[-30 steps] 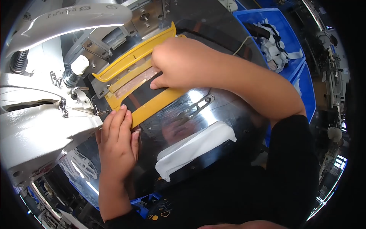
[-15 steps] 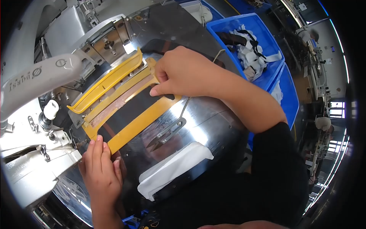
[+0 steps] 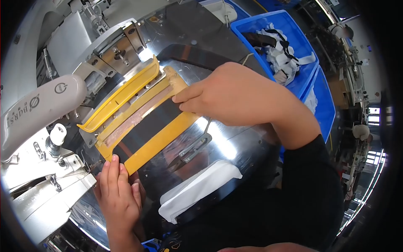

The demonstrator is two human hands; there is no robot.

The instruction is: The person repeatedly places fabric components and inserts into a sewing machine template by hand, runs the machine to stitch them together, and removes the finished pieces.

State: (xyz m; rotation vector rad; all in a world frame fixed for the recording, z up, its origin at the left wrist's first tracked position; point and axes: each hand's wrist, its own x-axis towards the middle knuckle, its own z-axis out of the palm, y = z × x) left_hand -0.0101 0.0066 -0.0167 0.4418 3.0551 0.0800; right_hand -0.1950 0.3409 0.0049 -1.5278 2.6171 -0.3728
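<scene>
A yellow clamp frame (image 3: 153,140) lies on the shiny metal table, with a dark fabric strip (image 3: 157,120) in its opening. My left hand (image 3: 119,195) rests at the frame's near left end, fingers stretched out and touching its edge. At the strip's right end, the fingertips of my right hand (image 3: 226,94) are pressed together on the dark fabric; its thumb is mostly hidden. A raised yellow bar (image 3: 121,95) runs along the frame's far side. Thread snips (image 3: 190,152) and a folded white cloth (image 3: 199,189) lie nearer my body.
A white sewing machine head (image 3: 42,111) marked "BURST" juts in from the left, beside a white thread spool (image 3: 57,133). Another dark band (image 3: 193,56) lies beyond my right hand. Blue bins (image 3: 289,90) at the right hold white and black fabric pieces.
My right hand has drawn back slightly to the right, uncovering the frame's far right corner; its fingertips now sit at the strip's end. My left hand stays at the frame's left end. The view has shifted slightly.
</scene>
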